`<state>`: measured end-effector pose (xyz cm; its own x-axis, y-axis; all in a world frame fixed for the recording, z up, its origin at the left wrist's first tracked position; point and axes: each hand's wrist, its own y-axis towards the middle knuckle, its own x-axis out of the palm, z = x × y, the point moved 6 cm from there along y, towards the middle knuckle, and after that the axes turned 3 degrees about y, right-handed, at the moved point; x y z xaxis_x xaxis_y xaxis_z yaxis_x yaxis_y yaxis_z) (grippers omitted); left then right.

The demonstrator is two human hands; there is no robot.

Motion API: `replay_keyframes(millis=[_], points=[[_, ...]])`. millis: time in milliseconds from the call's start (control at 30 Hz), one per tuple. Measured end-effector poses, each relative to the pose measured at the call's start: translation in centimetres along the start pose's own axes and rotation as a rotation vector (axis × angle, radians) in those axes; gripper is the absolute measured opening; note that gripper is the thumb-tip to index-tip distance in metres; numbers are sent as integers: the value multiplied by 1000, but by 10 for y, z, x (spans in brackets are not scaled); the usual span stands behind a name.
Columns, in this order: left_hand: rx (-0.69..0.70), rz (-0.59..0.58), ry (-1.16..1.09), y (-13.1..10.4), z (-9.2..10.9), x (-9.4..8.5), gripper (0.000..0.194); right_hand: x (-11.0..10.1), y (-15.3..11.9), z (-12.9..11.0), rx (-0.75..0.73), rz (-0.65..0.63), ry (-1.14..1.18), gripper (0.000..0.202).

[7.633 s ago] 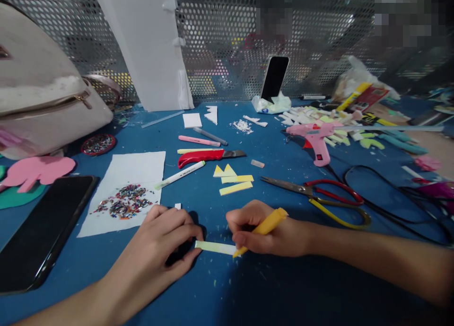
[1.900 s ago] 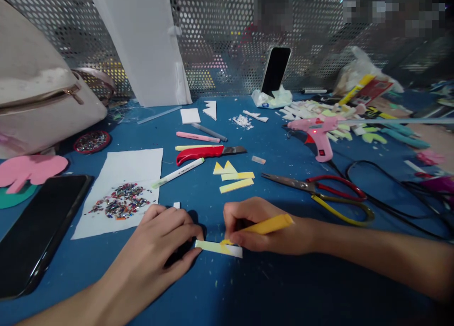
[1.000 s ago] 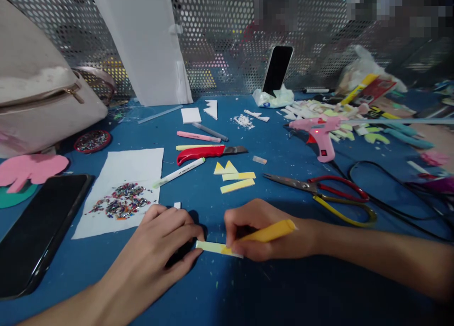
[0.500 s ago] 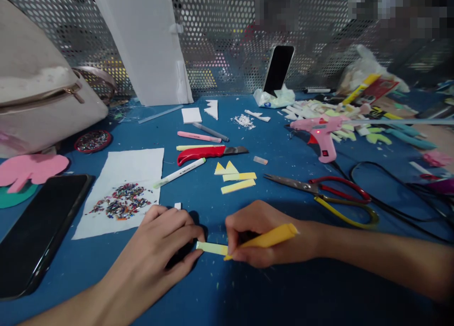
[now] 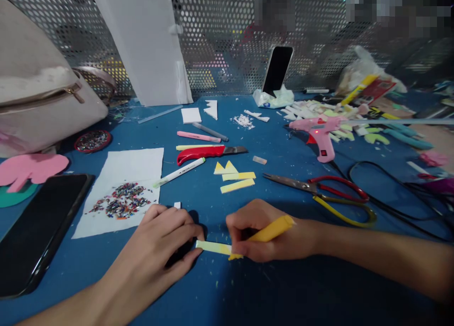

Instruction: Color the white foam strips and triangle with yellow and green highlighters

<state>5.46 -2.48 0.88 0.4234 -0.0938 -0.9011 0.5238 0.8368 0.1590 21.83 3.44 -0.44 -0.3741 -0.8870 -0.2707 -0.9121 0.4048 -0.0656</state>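
A narrow pale yellow-green strip (image 5: pixel 213 247) lies on the blue table in front of me. My left hand (image 5: pixel 163 243) pinches its left end between thumb and index finger. In my right hand (image 5: pixel 260 233) is a yellow marker (image 5: pixel 271 230), gripped like a pen, its tip down at the strip's right end, which the fingers partly cover. The colour there is a deeper yellow. Just beyond the hands are two yellow-topped strips (image 5: pixel 237 186) and a zigzag-cut yellow piece (image 5: pixel 225 168). A small white bit (image 5: pixel 177 205) sits by my left knuckles.
Scissors (image 5: pixel 315 186) and a pink glue gun (image 5: pixel 315 132) with its cord lie at right. A red-handled knife (image 5: pixel 209 152) with bare blade rests among markers. Beads cover a white sheet (image 5: pixel 138 163) at left, beside a phone (image 5: pixel 39 231) and a bag (image 5: pixel 39 80).
My right hand has shifted slightly right along the strip, and the marker stands a bit more upright. The left hand stays in place on the strip.
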Motion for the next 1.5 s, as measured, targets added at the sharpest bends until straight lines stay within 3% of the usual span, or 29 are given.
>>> replay_keyframes(millis=[133, 500, 633, 800, 933, 1100, 1233, 1367, 1500], points=[[9, -3, 3, 0, 1, -1, 10, -2, 0, 4, 27, 46, 24, 21], [-23, -17, -10, -1, 1, -1, 11, -1, 0, 0, -33, 1, 36, 37], [-10, -11, -15, 0, 1, -1, 11, -5, 1, 1, 2, 70, 25, 32], [-32, 0, -22, -1, 0, -1, 11, -3, 1, -2, -39, 28, 72, 43], [-33, -6, -20, -2, 0, -1, 10, -7, 0, 1, -13, 99, 110, 38], [-31, -16, -9, -1, 1, -1, 11, -2, -1, 0, -47, 16, 46, 39], [-36, -7, -25, -1, 1, -2, 9, -5, 0, -1, -45, 69, 62, 36], [-36, -4, -24, -1, 1, -2, 10, -2, 0, -2, -60, 24, 25, 41], [-31, -13, -12, -1, 1, -1, 10, -3, -1, 1, -20, 57, -6, 39]])
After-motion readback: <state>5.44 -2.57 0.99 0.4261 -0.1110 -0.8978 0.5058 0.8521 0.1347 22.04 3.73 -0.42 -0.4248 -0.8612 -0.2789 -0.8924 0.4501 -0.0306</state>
